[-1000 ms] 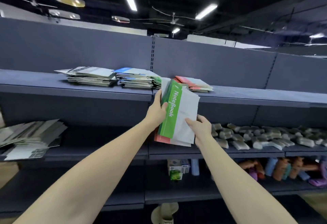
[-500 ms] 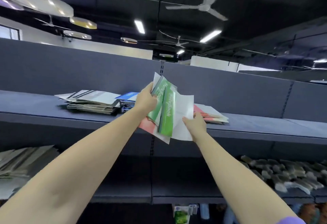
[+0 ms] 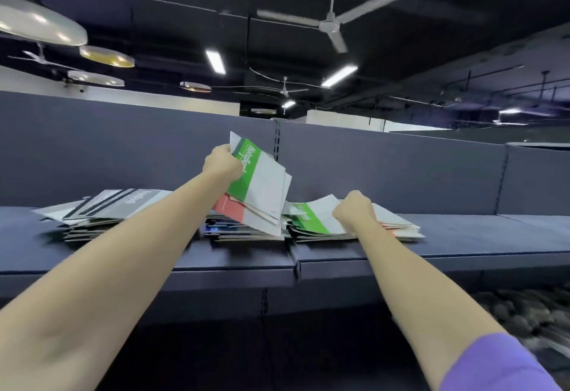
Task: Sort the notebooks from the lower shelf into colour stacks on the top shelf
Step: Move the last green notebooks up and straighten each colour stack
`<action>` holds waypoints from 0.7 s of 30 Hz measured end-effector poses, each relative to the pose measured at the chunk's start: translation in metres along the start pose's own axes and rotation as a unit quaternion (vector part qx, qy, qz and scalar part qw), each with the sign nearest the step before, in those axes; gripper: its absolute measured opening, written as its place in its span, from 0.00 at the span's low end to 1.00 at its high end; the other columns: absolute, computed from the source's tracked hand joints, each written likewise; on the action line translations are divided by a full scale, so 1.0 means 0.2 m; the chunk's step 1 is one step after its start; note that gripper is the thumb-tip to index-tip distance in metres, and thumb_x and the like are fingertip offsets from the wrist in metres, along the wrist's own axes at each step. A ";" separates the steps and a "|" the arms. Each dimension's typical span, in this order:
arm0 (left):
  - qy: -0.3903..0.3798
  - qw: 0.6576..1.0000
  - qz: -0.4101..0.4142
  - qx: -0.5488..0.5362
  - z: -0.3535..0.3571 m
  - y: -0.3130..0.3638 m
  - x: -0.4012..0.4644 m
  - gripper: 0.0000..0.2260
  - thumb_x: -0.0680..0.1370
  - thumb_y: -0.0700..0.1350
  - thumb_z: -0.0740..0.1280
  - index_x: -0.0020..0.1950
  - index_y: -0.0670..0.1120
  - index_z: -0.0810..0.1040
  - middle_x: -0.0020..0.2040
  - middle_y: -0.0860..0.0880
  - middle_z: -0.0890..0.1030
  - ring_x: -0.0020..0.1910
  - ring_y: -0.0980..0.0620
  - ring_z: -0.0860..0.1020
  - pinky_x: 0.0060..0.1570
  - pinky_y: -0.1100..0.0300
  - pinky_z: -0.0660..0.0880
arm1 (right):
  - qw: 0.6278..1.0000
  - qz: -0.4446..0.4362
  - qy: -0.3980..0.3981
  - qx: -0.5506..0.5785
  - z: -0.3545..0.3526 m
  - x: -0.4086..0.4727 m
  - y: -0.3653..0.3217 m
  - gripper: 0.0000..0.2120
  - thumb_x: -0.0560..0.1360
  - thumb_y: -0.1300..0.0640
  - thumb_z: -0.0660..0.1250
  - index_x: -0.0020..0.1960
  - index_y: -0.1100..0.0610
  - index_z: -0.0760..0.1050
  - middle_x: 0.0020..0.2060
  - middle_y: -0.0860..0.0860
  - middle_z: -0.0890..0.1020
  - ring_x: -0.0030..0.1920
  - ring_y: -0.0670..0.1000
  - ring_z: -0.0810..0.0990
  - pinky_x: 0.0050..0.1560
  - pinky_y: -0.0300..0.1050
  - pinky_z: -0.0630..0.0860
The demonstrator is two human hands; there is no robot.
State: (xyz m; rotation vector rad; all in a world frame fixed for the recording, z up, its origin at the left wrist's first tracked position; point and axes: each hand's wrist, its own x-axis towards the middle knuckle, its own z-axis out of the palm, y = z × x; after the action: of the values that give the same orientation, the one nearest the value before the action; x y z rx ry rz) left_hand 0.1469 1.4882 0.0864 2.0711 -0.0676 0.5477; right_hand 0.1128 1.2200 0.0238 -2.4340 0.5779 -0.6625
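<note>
My left hand (image 3: 222, 164) is gripping a fanned bundle of notebooks (image 3: 259, 187) upright above the top shelf (image 3: 462, 245), the front one white with a green band reading "NoteBook" and a red-and-white cover peeking out below my knuckles. My right hand (image 3: 354, 210) is pinching a green-and-white notebook (image 3: 311, 219) by its edge, holding it on the green stack just under my fingers, beside the red stack (image 3: 401, 227).

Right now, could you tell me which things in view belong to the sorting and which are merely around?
Job: left hand gripping a notebook bundle; right hand laying a green notebook; black stack; top shelf.

Around: ceiling fan; strip lights.
</note>
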 end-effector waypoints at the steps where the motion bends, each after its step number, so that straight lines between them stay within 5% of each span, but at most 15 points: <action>1: -0.003 1.000 -0.004 -0.001 0.02 0.00 0.02 0.09 0.78 0.34 0.58 0.52 0.47 0.72 0.50 0.43 0.77 0.44 0.44 0.74 0.38 0.56 0.70 | 0.999 -0.013 -0.008 -0.028 0.03 0.01 -0.03 0.06 0.76 0.60 0.63 0.52 0.57 0.71 0.57 0.58 0.80 0.57 0.61 0.79 0.53 0.48 0.76; 5: -0.028 1.000 -0.010 -0.008 0.07 0.01 0.08 0.17 0.79 0.34 0.59 0.65 0.49 0.74 0.54 0.45 0.76 0.50 0.45 0.74 0.52 0.52 0.75 | 0.972 -0.051 -0.010 -0.229 0.11 0.06 -0.12 0.17 0.71 0.56 0.66 0.60 0.54 0.73 0.62 0.56 0.74 0.64 0.60 0.69 0.61 0.52 0.68; 7: -0.035 0.999 -0.014 -0.006 0.09 0.01 0.11 0.21 0.79 0.33 0.59 0.71 0.46 0.71 0.56 0.45 0.77 0.51 0.45 0.75 0.54 0.52 0.75 | 0.967 -0.077 0.011 -0.241 0.10 0.09 -0.18 0.16 0.71 0.54 0.68 0.58 0.52 0.74 0.60 0.55 0.75 0.63 0.60 0.70 0.62 0.53 0.68; 9: -0.037 0.999 -0.015 -0.008 0.10 0.01 0.12 0.22 0.78 0.33 0.59 0.71 0.46 0.71 0.59 0.44 0.78 0.51 0.45 0.75 0.52 0.53 0.75 | 0.991 -0.102 -0.026 -0.077 0.08 0.12 -0.26 0.08 0.73 0.52 0.67 0.49 0.55 0.77 0.50 0.55 0.81 0.52 0.59 0.77 0.58 0.53 0.75; 11: -0.032 0.999 -0.019 -0.018 0.12 0.01 0.11 0.20 0.78 0.33 0.59 0.69 0.47 0.73 0.57 0.44 0.78 0.50 0.45 0.76 0.49 0.53 0.75 | 0.980 -0.087 -0.131 0.125 0.07 0.09 -0.35 0.16 0.78 0.45 0.64 0.44 0.58 0.76 0.37 0.55 0.84 0.35 0.54 0.77 0.44 0.50 0.79; 13: -0.029 0.999 -0.024 -0.032 0.13 0.01 0.10 0.15 0.78 0.34 0.59 0.62 0.46 0.74 0.54 0.44 0.79 0.47 0.45 0.76 0.44 0.54 0.73 | 0.958 -0.068 -0.217 0.174 0.06 0.02 -0.40 0.22 0.76 0.37 0.67 0.47 0.58 0.73 0.35 0.52 0.82 0.28 0.49 0.73 0.34 0.45 0.69; 16: -0.028 0.996 -0.038 -0.081 0.14 -0.02 0.12 0.12 0.77 0.34 0.60 0.56 0.43 0.77 0.54 0.41 0.81 0.50 0.41 0.80 0.43 0.54 0.75 | 0.953 -0.047 -0.248 0.166 0.08 -0.02 -0.41 0.23 0.70 0.44 0.78 0.53 0.57 0.71 0.44 0.50 0.78 0.35 0.48 0.75 0.36 0.44 0.68; 21: -0.034 0.986 -0.069 -0.147 0.15 -0.07 0.13 0.07 0.80 0.34 0.61 0.51 0.44 0.75 0.54 0.44 0.80 0.49 0.44 0.81 0.53 0.49 0.79 | 0.929 0.021 -0.285 0.236 0.10 -0.05 -0.40 0.31 0.72 0.50 0.77 0.68 0.61 0.69 0.60 0.56 0.76 0.58 0.55 0.78 0.59 0.52 0.74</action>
State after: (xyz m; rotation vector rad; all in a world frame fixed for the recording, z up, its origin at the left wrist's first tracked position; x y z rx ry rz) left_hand 0.1832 1.4755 0.0731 1.7898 -0.0420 0.3572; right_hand 0.1373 1.2941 0.0539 -2.0064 0.1966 -0.0377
